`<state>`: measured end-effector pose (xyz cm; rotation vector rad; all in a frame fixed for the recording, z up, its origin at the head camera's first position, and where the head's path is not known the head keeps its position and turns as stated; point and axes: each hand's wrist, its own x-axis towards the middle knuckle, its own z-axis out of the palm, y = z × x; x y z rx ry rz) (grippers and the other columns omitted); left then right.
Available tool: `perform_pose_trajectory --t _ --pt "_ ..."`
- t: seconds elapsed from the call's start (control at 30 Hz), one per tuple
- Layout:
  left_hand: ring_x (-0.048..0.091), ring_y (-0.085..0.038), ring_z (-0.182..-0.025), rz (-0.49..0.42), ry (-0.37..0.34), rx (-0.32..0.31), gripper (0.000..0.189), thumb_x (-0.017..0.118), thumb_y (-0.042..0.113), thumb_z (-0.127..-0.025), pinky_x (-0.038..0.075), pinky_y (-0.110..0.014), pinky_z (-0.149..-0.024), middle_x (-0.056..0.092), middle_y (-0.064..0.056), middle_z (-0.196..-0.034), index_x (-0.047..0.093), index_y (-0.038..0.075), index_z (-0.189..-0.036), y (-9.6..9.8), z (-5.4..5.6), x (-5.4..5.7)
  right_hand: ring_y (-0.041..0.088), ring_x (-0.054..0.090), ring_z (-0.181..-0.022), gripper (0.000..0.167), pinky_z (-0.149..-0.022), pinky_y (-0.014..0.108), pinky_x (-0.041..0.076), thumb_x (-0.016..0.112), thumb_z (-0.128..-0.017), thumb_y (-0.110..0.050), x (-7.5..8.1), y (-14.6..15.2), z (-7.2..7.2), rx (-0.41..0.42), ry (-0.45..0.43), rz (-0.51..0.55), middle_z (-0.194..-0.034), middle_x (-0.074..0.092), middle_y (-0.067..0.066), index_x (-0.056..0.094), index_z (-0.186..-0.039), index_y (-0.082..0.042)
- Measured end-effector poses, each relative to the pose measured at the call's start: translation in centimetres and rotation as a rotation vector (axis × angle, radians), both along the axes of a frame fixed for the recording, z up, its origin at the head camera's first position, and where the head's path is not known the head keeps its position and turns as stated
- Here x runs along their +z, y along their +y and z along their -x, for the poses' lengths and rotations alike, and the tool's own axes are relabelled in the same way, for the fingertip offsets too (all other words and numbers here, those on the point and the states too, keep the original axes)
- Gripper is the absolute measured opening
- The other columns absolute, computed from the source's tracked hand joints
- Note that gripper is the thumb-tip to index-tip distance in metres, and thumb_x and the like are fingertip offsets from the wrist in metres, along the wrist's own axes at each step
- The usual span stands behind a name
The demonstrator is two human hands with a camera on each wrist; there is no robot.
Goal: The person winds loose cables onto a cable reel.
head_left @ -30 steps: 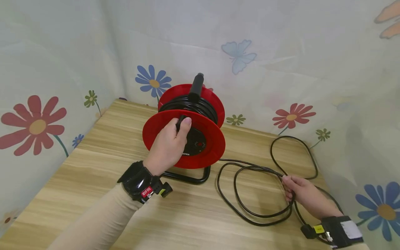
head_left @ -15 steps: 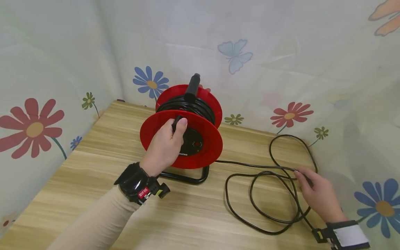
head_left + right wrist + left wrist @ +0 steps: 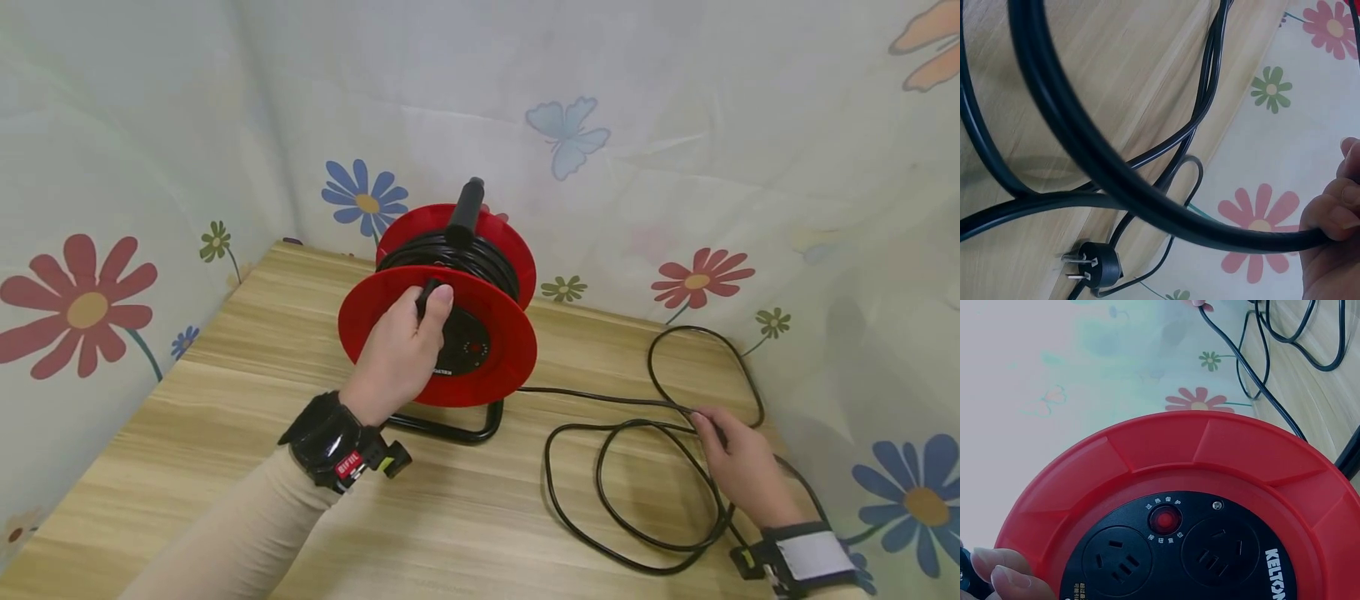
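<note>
1. The left hand (image 3: 397, 350) has its fingers curled around a black knob (image 3: 427, 300) on the near face of the reel, thumb on top.
2. The right hand (image 3: 742, 467) has its fingers closed around the black cord (image 3: 592, 394), off to the right and well apart from the reel.
3. The red reel (image 3: 513, 354) stands upright on its black stand (image 3: 465, 435), with more cord wound between its two discs.
4. Its face carries sockets (image 3: 1116, 561) and a red button (image 3: 1165, 520); a black handle (image 3: 467, 212) slants up above the discs.
5. From the reel the cord runs to the right hand, and loose loops lie on the wooden table (image 3: 225, 392) around that hand.
6. The right wrist view shows a plug (image 3: 1099, 265) with its prongs bare, beyond the loops.
7. Flowered cloth (image 3: 375, 83) hangs behind the table.
</note>
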<state>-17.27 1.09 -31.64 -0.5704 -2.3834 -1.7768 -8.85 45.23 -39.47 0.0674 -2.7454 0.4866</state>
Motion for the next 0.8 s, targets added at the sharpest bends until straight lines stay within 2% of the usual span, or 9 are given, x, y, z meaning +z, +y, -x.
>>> perform_pose_trajectory --t 0.13,0.47,0.8 --pt "0.047 -0.024 -0.058 0.005 0.007 0.001 0.038 0.041 0.045 -0.102 0.035 -0.036 -0.053 0.046 -0.009 -0.066 0.043 0.010 -0.089 0.1 0.0 -0.1 0.020 0.055 -0.069 0.021 -0.056 0.033 0.043 0.050 -0.102 -0.016 0.2 -0.6 0.0 0.000 -0.018 0.004 -0.087 0.066 0.013 0.062 -0.108 0.000" --pt "0.049 -0.024 -0.058 0.002 0.018 -0.002 0.036 0.041 0.044 -0.102 0.036 -0.035 -0.053 0.047 -0.009 -0.067 0.044 0.010 -0.090 0.3 0.2 -0.3 0.014 0.051 -0.063 0.023 -0.053 0.029 0.041 0.049 -0.102 -0.019 0.0 -1.1 0.3 0.000 -0.031 0.008 -0.079 0.060 0.005 0.062 -0.109 0.000" --pt "0.050 -0.022 -0.059 0.067 0.055 0.019 0.039 0.040 0.047 -0.102 0.038 -0.034 -0.054 0.047 -0.007 -0.066 0.045 0.010 -0.090 0.9 -0.1 -0.3 0.012 0.048 -0.060 0.022 -0.052 0.028 0.040 0.049 -0.102 -0.018 -0.4 -1.7 0.4 0.027 -0.025 0.012 -0.076 0.057 0.005 0.061 -0.107 -0.001"
